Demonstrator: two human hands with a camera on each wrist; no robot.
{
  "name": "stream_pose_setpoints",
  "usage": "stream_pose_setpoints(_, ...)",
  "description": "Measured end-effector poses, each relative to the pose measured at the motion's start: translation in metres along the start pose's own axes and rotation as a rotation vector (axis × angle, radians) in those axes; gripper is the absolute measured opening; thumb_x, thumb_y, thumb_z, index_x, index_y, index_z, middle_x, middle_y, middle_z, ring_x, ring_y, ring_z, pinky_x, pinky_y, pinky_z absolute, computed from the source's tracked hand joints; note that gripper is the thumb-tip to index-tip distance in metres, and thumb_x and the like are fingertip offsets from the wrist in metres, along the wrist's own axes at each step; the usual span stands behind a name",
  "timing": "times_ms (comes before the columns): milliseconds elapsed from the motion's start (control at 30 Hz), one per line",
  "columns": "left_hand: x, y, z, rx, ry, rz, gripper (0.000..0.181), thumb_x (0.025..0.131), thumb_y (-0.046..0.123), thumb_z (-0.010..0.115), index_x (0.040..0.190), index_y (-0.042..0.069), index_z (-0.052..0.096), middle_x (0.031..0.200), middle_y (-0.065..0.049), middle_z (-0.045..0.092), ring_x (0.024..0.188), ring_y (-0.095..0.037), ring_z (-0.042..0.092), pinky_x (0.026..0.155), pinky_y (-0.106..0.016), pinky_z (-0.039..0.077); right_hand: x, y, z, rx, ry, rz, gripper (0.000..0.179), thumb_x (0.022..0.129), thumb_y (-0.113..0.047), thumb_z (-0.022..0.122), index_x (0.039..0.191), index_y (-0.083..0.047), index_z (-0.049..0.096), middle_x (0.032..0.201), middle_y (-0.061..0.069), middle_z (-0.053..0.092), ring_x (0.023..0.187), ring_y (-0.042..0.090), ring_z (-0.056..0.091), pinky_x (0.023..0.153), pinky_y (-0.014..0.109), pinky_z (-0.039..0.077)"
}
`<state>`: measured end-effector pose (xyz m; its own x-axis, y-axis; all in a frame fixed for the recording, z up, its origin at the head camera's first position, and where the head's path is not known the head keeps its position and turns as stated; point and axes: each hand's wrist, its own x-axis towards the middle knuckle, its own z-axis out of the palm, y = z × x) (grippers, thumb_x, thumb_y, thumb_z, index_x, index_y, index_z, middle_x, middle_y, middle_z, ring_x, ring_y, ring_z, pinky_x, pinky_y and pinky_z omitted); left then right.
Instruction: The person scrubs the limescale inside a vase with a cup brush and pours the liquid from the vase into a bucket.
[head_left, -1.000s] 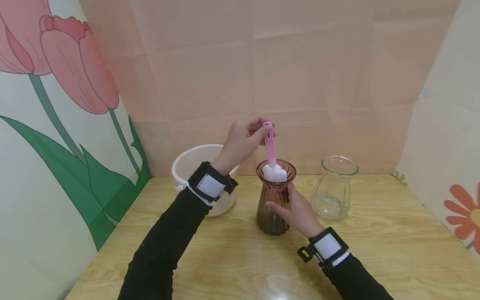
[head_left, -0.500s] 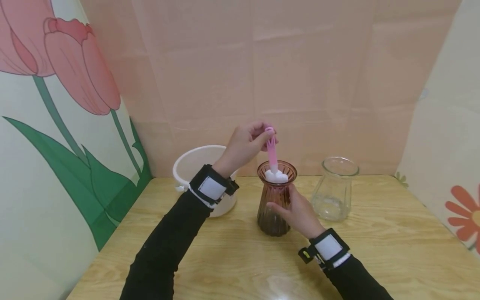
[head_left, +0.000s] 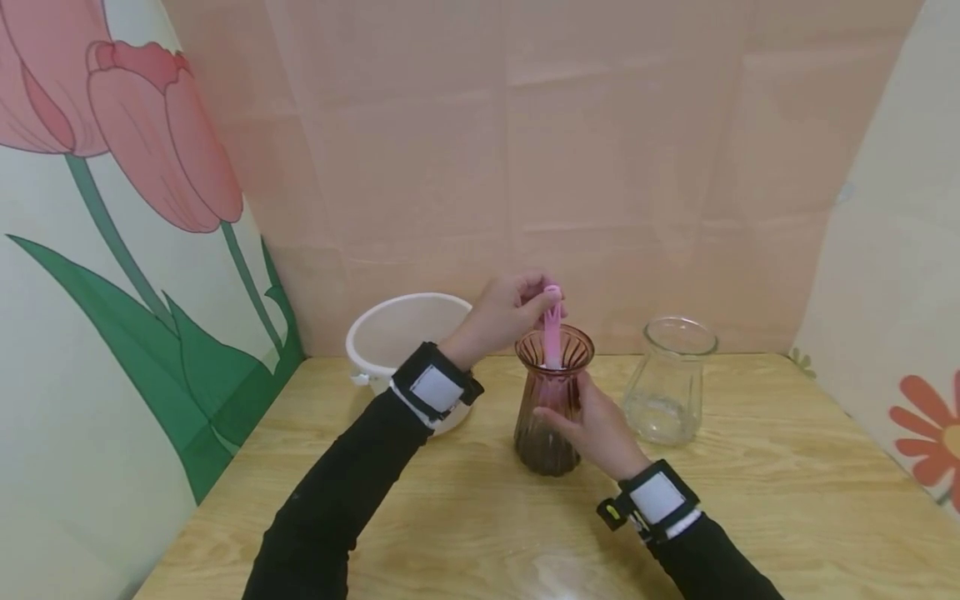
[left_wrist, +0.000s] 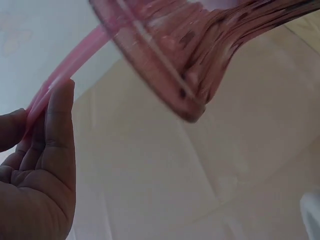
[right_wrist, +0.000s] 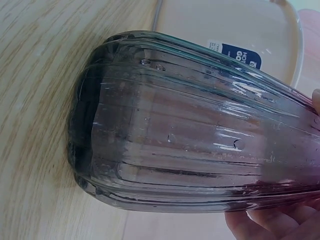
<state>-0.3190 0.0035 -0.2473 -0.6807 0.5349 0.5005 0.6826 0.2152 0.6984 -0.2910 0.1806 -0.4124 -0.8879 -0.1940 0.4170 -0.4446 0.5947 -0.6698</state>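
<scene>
Pink handle (head_left: pixel 552 340), left hand (head_left: pixel 504 313) pinching, in vase (head_left: pixel 538 437) right hand (head_left: pixel 602 427) apparently grips

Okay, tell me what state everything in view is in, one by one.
Brown vase, upright on the table, mouth open
Pink handle, lower end inside the brown vase, upper part sticking out
Left hand, pinching the pink handle
Right hand, holding the brown vase
Clear vase, upright, mouth open
White bucket, upright, open-topped, partly hidden

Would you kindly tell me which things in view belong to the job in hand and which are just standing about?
In the job:
pink-handled tool, pinched by the left hand
brown glass vase, gripped by the right hand

Apparently standing by, untouched:
clear glass jar
white bucket
</scene>
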Motion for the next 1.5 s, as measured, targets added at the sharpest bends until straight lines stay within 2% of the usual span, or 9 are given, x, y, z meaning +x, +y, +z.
stream_pose_setpoints(167, -0.004, -0.016, 0.013, 0.100, -0.086, -0.049, 0.015, 0.100, 0.012, 0.055, 0.096, 0.001, 0.064, 0.077, -0.005, 0.062, 0.065, -0.013, 0.056, 0.058, -0.022, 0.047, -0.001, 0.000, 0.002, -0.001, 0.011, -0.017, 0.082, 0.084, -0.050, 0.071, 0.144, -0.010, 0.032, 0.121, 0.017, 0.059, 0.099, 0.028, 0.061, 0.078, 0.045, 0.052)
stream_pose_setpoints(300, -0.005, -0.024, 0.019, 0.109, -0.122, -0.071, 0.018, 0.100, 0.012, 0.055, 0.100, -0.003, 0.065, 0.077, -0.004, 0.063, 0.067, -0.018, 0.059, 0.059, -0.022, 0.048, -0.002, 0.001, 0.004, -0.002, 0.007, -0.022, 0.080, 0.084, -0.048, 0.072, 0.144, -0.011, 0.032, 0.124, 0.017, 0.058, 0.105, 0.029, 0.060, 0.081, 0.047, 0.052)
stream_pose_setpoints(433, -0.005, -0.027, 0.021, 0.132, -0.148, -0.067, 0.016, 0.100, 0.012, 0.055, 0.099, -0.001, 0.066, 0.075, -0.003, 0.062, 0.067, -0.019, 0.059, 0.058, -0.022, 0.048, -0.002, 0.001, 0.004, 0.003, 0.012, -0.030, 0.080, 0.085, -0.049, 0.071, 0.144, -0.011, 0.032, 0.127, 0.019, 0.057, 0.108, 0.032, 0.059, 0.084, 0.049, 0.051)
stream_pose_setpoints(667, -0.003, -0.031, 0.023, 0.242, -0.250, -0.067, 0.018, 0.101, 0.014, 0.053, 0.102, 0.004, 0.069, 0.079, 0.000, 0.062, 0.070, -0.008, 0.052, 0.062, -0.020, 0.044, -0.002, -0.002, 0.002, -0.009, 0.024, -0.052, 0.079, 0.084, -0.048, 0.071, 0.140, -0.007, 0.034, 0.126, 0.020, 0.057, 0.110, 0.032, 0.059, 0.085, 0.050, 0.050)
stream_pose_setpoints(833, 0.002, -0.031, 0.023, 0.301, -0.334, -0.064, 0.014, 0.100, 0.012, 0.056, 0.094, 0.005, 0.067, 0.074, -0.001, 0.060, 0.065, -0.009, 0.051, 0.062, -0.020, 0.043, -0.002, -0.001, 0.001, -0.017, 0.023, -0.053, 0.080, 0.085, -0.048, 0.071, 0.142, -0.007, 0.033, 0.128, 0.022, 0.056, 0.111, 0.034, 0.058, 0.087, 0.050, 0.050)
stream_pose_setpoints(1033, 0.007, -0.030, 0.025, 0.427, -0.426, -0.045, 0.010, 0.096, 0.010, 0.062, 0.087, 0.009, 0.066, 0.075, 0.003, 0.059, 0.065, -0.008, 0.051, 0.061, -0.018, 0.042, -0.003, -0.003, 0.000, -0.014, 0.012, -0.036, 0.081, 0.085, -0.049, 0.070, 0.143, -0.008, 0.031, 0.129, 0.022, 0.055, 0.111, 0.034, 0.058, 0.085, 0.050, 0.050)
stream_pose_setpoints(1267, 0.009, -0.030, 0.026, 0.461, -0.453, -0.070, 0.008, 0.093, 0.010, 0.067, 0.085, 0.010, 0.066, 0.075, 0.003, 0.059, 0.069, -0.008, 0.052, 0.063, -0.018, 0.042, -0.004, -0.005, 0.000, -0.007, 0.012, -0.031, 0.080, 0.086, -0.047, 0.071, 0.143, -0.008, 0.031, 0.130, 0.023, 0.054, 0.113, 0.036, 0.057, 0.087, 0.052, 0.049)
stream_pose_setpoints(1500, 0.009, -0.034, 0.029, 0.426, -0.429, -0.087, 0.009, 0.093, 0.006, 0.064, 0.085, 0.011, 0.065, 0.076, 0.002, 0.062, 0.068, -0.009, 0.056, 0.061, -0.019, 0.045, -0.002, 0.003, 0.001, -0.002, 0.006, -0.034, 0.080, 0.086, -0.048, 0.070, 0.143, -0.008, 0.031, 0.130, 0.022, 0.054, 0.112, 0.035, 0.057, 0.086, 0.051, 0.050)
